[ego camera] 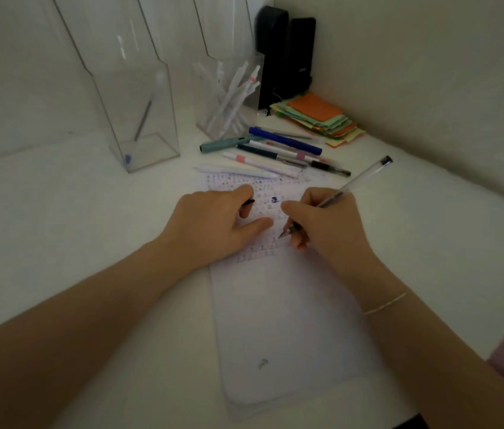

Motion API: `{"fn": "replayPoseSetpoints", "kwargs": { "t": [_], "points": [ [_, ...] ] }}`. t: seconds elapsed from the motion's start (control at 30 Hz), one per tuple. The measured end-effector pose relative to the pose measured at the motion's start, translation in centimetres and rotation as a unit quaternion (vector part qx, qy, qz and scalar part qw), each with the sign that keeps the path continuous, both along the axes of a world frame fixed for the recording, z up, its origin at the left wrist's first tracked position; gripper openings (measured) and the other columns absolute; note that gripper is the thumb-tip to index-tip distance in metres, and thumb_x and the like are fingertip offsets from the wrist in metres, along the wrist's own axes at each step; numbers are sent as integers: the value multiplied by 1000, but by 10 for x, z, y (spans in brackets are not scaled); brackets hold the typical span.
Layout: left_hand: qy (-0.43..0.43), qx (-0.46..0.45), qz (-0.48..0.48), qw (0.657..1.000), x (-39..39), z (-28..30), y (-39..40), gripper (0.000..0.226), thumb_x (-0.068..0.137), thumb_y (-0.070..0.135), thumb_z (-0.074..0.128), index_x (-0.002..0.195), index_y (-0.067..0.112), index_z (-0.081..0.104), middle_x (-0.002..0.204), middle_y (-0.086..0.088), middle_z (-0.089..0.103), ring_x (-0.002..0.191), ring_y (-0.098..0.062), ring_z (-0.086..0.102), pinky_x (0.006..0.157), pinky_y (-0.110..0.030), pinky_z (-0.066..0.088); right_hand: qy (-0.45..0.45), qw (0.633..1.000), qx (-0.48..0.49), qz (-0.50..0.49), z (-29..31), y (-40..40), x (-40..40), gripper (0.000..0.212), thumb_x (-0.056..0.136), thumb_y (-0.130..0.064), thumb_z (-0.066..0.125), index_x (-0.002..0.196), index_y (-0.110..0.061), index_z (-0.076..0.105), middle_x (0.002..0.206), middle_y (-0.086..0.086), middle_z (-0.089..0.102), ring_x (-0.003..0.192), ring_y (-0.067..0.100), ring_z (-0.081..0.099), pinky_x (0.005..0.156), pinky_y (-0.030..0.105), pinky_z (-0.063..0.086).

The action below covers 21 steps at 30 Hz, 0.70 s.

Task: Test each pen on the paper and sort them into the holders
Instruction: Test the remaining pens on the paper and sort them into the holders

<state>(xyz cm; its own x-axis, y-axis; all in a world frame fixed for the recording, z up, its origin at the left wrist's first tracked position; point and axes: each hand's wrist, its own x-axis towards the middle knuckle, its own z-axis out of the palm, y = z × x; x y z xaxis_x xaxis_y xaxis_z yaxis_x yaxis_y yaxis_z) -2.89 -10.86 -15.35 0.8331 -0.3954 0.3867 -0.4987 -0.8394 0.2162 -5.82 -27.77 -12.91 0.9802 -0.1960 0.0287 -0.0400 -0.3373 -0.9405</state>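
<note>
My right hand (326,224) grips a clear pen (359,179) with a black end, its tip down on the white paper (281,320). My left hand (213,221) rests on the paper's upper part and holds a small black pen cap (249,202) in its curled fingers. Several loose pens (275,150) lie in a pile above the paper. The left clear holder (142,119) contains one pen with a blue tip. The right clear holder (229,97) contains several white pens.
A stack of coloured sticky notes (321,119) lies at the back right, in front of two black upright objects (284,54). Walls close the corner behind and to the right. Tall clear file holders (120,32) stand at the back.
</note>
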Motion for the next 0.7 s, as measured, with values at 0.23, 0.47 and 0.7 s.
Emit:
{"fn": "replayPoseSetpoints", "kwargs": {
  "t": [0.23, 0.47, 0.7],
  "points": [
    [21, 41, 8, 999, 6, -2, -2, 45, 79, 70, 41, 68, 26, 36, 56, 11, 42, 52, -5, 41, 51, -26, 29, -39, 996, -69, -37, -14, 6, -3, 25, 76, 0, 61, 62, 18, 50, 61, 33, 59, 30, 4, 45, 39, 18, 40],
    [18, 31, 3, 999, 5, -3, -2, 46, 78, 67, 42, 62, 26, 32, 55, 10, 43, 51, -2, 38, 50, -25, 27, -49, 996, -70, -30, -15, 8, -4, 24, 76, 0, 62, 61, 17, 52, 56, 31, 59, 30, 12, 45, 34, 18, 40],
    [20, 31, 2, 999, 3, -2, -3, 46, 79, 66, 44, 62, 25, 33, 54, 11, 43, 50, -2, 39, 49, -22, 26, -59, 995, -78, -37, -14, 10, -5, 26, 77, 1, 60, 62, 18, 48, 59, 36, 55, 32, 14, 42, 33, 16, 37]
  ]
}}
